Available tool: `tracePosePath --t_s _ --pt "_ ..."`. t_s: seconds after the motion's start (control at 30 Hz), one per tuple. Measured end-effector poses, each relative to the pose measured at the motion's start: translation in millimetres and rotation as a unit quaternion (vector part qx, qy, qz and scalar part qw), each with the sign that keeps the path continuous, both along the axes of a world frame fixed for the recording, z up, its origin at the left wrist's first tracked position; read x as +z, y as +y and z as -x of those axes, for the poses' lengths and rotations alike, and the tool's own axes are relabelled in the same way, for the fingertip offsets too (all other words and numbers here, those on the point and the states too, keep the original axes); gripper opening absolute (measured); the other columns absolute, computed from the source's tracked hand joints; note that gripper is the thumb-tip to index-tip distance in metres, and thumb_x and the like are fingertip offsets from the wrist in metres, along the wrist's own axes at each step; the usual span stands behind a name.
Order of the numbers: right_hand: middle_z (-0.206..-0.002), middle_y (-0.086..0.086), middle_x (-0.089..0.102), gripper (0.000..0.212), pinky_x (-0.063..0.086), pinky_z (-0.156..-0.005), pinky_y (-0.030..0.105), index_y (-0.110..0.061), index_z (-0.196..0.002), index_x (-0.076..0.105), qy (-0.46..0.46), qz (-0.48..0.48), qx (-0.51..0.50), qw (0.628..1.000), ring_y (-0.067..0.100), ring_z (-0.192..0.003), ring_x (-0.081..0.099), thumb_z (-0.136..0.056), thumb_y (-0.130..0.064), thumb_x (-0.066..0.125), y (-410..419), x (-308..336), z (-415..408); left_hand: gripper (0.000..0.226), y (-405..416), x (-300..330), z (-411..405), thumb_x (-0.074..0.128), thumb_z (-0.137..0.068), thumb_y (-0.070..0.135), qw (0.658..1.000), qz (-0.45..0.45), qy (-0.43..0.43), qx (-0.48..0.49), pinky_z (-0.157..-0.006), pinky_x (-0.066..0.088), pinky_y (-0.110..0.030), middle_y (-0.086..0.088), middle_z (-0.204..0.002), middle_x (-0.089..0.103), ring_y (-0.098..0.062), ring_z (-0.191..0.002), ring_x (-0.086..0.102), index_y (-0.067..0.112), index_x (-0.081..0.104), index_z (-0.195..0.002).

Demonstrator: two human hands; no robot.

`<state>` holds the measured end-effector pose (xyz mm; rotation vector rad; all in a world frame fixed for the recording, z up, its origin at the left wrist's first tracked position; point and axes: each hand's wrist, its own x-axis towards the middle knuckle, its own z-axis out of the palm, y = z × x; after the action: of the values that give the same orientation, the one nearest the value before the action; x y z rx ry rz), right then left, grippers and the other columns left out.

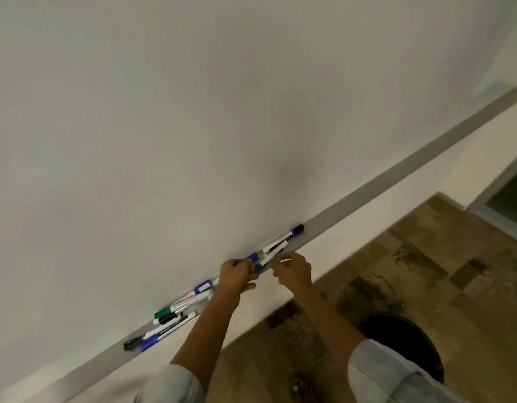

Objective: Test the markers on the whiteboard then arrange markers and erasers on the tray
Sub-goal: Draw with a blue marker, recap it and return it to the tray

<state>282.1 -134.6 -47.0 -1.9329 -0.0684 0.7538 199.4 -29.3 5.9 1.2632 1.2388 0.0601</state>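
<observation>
1. The marker (268,256) in play is lying slantwise between the two hands, its white barrel running up and to the right, its blue-green end at the lower left – right over the grey tray (368,187) at the foot of the whiteboard (193,112).
2. The left hand (235,276) is curling its fingers round that coloured end, apparently pinching it. The right hand (293,271) is sitting just right of the barrel with fingers bent narrow; blur is hiding whether it is gripping the barrel or only touching it.
3. What may be going wrong: if the cap is being pulled, a jerk could be sending the marker off the narrow tray and down to the patterned floor (426,286), or toward the dark bin (397,338) standing below on the right.
4. A slack pinch at the left hand could be letting the cap drop likewise.
5. Another risk – an elbow or sleeve (397,379) could be brushing the loose heap of markers (176,312) lying on the tray to the near left, or the black-capped marker (286,235) lying just beyond to the right, and rolling them off the edge.
</observation>
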Motion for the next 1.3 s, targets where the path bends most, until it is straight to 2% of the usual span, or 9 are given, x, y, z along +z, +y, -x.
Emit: tracePosePath --t_s 0.2,0.33,0.43,0.53,0.7,0.9,1.03,1.17,1.3 --pt "-0.109 0.013 0.07 0.051 0.048 -0.071 0.028 -0.001 -0.116 0.062 -0.037 0.144 0.008 0.989 0.031 -0.101 0.067 -0.088 -0.044 0.067 51 -4 0 0.011 38 9 38 0.051 -0.095 0.007 0.997 0.042 -0.01 0.067 -0.068 0.056 -0.041 -0.014 -0.08 0.065 -0.026 -0.067 0.062 0.001 0.06 -0.094" --pt "-0.097 0.01 0.072 0.048 0.059 -0.074 0.032 -0.003 -0.11 0.064 -0.017 0.178 0.042 0.983 0.025 -0.08 0.071 -0.086 -0.044 0.064 62 -9 -8 0.01 44 16 47 0.053 -0.095 0.009 0.995 0.063 -0.032 0.067 -0.072 0.056 -0.041 -0.015 -0.083 0.065 -0.026 -0.073 0.061 0.004 0.06 -0.091" --pt "-0.08 0.01 0.071 0.044 0.058 -0.068 0.037 -0.002 -0.094 0.068 0.081 0.047 -0.08 0.992 0.023 -0.064 0.066 -0.082 -0.045 0.07 60 4 1 0.017 46 21 50 0.057 -0.093 0.017 1.0 -0.012 0.001 0.013 -0.056 0.053 -0.03 -0.017 -0.085 0.063 -0.023 -0.068 0.058 0.005 0.06 -0.083" --pt "-0.058 0.004 0.057 0.03 0.04 -0.042 0.023 -0.007 -0.076 0.064 0.177 -0.169 -0.188 0.951 0.012 -0.045 0.046 -0.09 -0.034 0.065 59 45 12 0.028 43 45 43 0.054 -0.096 0.035 0.997 -0.053 0.01 -0.053 -0.064 0.049 -0.032 -0.014 -0.093 0.061 -0.023 -0.079 0.057 0.007 0.058 -0.096" --pt "-0.047 0.0 0.05 0.025 0.034 -0.039 0.018 -0.014 -0.07 0.057 0.217 -0.395 -0.162 0.878 0.007 -0.038 0.043 -0.093 -0.021 0.052 63 164 40 0.045 24 132 30 0.036 -0.103 0.041 0.968 -0.084 -0.236 -0.029 -0.085 0.056 -0.037 -0.012 -0.112 0.07 -0.024 -0.106 0.064 0.009 0.064 -0.114" --pt "-0.079 0.01 0.073 0.025 0.05 -0.066 0.033 -0.014 -0.087 0.072 0.106 -0.556 -0.014 0.824 0.019 -0.071 0.068 -0.084 -0.028 0.051 59 286 102 0.041 6 263 63 0.037 -0.099 0.036 0.863 -0.122 -0.49 0.018 -0.076 0.056 -0.035 -0.015 -0.105 0.074 -0.027 -0.086 0.071 0.007 0.066 -0.103" --pt "-0.072 0.007 0.073 0.03 0.052 -0.056 0.025 -0.021 -0.073 0.079 0.048 -0.604 0.033 0.795 0.016 -0.064 0.067 -0.079 -0.037 0.053 64 347 137 0.045 8 319 99 0.035 -0.094 0.04 0.825 -0.189 -0.532 -0.024 -0.083 0.058 -0.033 -0.014 -0.106 0.075 -0.028 -0.099 0.071 0.007 0.064 -0.107" --pt "-0.071 0.005 0.07 0.031 0.051 -0.057 0.024 -0.023 -0.075 0.076 -0.07 -0.611 0.076 0.785 0.015 -0.067 0.065 -0.077 -0.052 0.066 82 374 167 0.041 15 357 129 0.035 -0.101 0.033 0.802 -0.203 -0.562 0.023 -0.048 0.047 -0.015 -0.018 -0.096 0.075 -0.028 -0.088 0.07 0.011 0.063 -0.081" --pt "-0.089 0.0 0.074 0.031 0.056 -0.068 0.025 -0.023 -0.091 0.074 -0.182 -0.636 0.078 0.746 0.016 -0.087 0.07 -0.082 -0.044 0.053 100 381 182 0.041 20 379 148 0.035 -0.102 0.034 0.784 -0.185 -0.59 0.056 -0.048 0.048 -0.016 -0.013 -0.081 0.073 -0.024 -0.082 0.073 0.011 0.057 -0.076"
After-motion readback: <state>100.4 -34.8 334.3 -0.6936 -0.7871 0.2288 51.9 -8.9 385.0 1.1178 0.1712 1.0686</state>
